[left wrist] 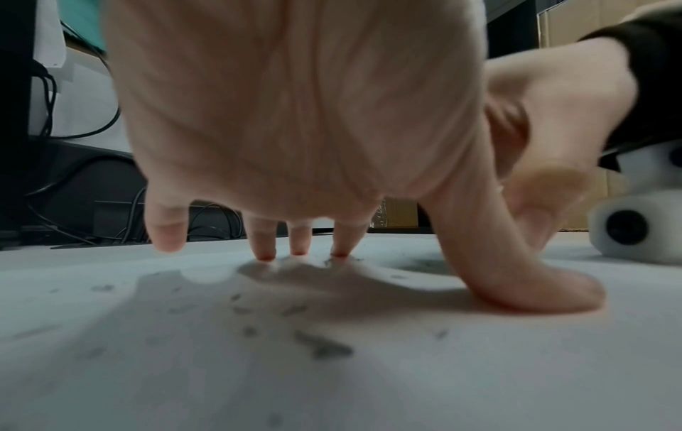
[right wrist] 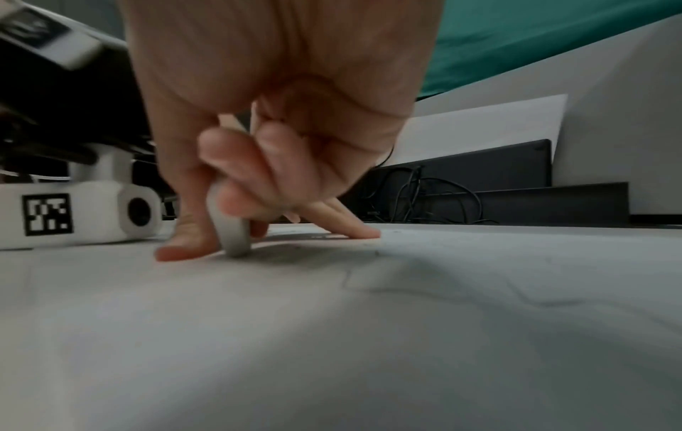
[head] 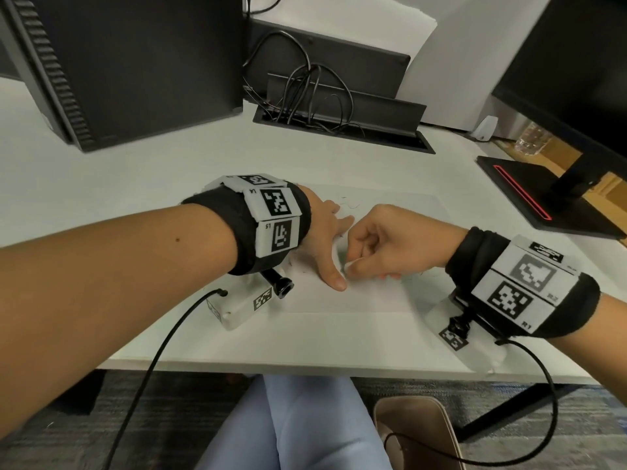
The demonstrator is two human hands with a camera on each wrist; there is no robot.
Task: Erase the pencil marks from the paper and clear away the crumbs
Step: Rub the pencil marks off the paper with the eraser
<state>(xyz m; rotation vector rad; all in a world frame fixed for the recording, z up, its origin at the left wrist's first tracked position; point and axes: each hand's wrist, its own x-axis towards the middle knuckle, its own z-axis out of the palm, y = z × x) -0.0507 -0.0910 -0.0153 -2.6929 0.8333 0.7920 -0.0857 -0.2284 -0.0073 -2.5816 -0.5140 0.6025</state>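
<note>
White paper [head: 356, 300] is seen in the head view lying flat on the pale bench [head: 101, 184], with the left hand [head: 325, 239] spread on it, fingers straight, thumb pressed down just beside the right hand [head: 380, 242], which is curled round a small pale eraser [head: 349, 266] held against the sheet. Faint marks [head: 346, 201] are seen beyond the fingers; how much pencil remains under the hands cannot be told. In the left wrist view the left hand [left wrist: 295, 116] is shown wide, with fingertips [left wrist: 265, 253] and thumb planted on the paper [left wrist: 332, 379], and dark crumbs [left wrist: 324, 347] are scattered near them; the blur makes crumbs and leftover marks hard to tell apart. In the right wrist view the eraser [right wrist: 232, 233] is pinched on edge by the right hand [right wrist: 280, 131], its lower rim touching the paper [right wrist: 369, 350], which appears slightly buckled to the right. Judged from this, the erasing step is under way and the crumbs are not yet cleared. The sheet could be creased or torn if it is rubbed hard toward the buckle, where it is not pinned down; graphite could be smeared by the resting palm or by a dirty eraser edge; crumbs could be ground in if swept with pressure.
</note>
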